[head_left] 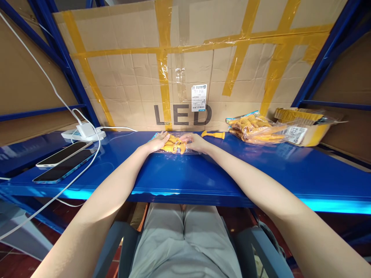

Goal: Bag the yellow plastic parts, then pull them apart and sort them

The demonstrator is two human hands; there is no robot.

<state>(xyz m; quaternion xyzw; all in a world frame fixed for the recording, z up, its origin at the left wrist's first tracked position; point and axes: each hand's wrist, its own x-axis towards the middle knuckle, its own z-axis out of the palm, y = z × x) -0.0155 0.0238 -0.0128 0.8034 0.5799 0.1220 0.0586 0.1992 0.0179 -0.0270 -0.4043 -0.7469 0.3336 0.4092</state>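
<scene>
A clear plastic bag [174, 146] of yellow-orange plastic pieces lies flat near the back of the blue shelf. Across its left end rests my left hand [158, 143], fingers stretched out over the plastic. My right hand [196, 142] is at the opposite end, its bent fingers closed on the clear film. Just beyond that hand, one loose yellow piece [213, 134], ridged with a flared end, lies on its side. The exact shape of the bagged pieces is hard to make out under the shiny film and my fingers.
Another bag of yellow-orange pieces [252, 128] lies to the right, against an open cardboard box [308, 129]. Two phones [65, 166] and a white power strip [84, 132] with cables sit at left. A taped cardboard panel [130, 88] stands behind the blue shelf [185, 175].
</scene>
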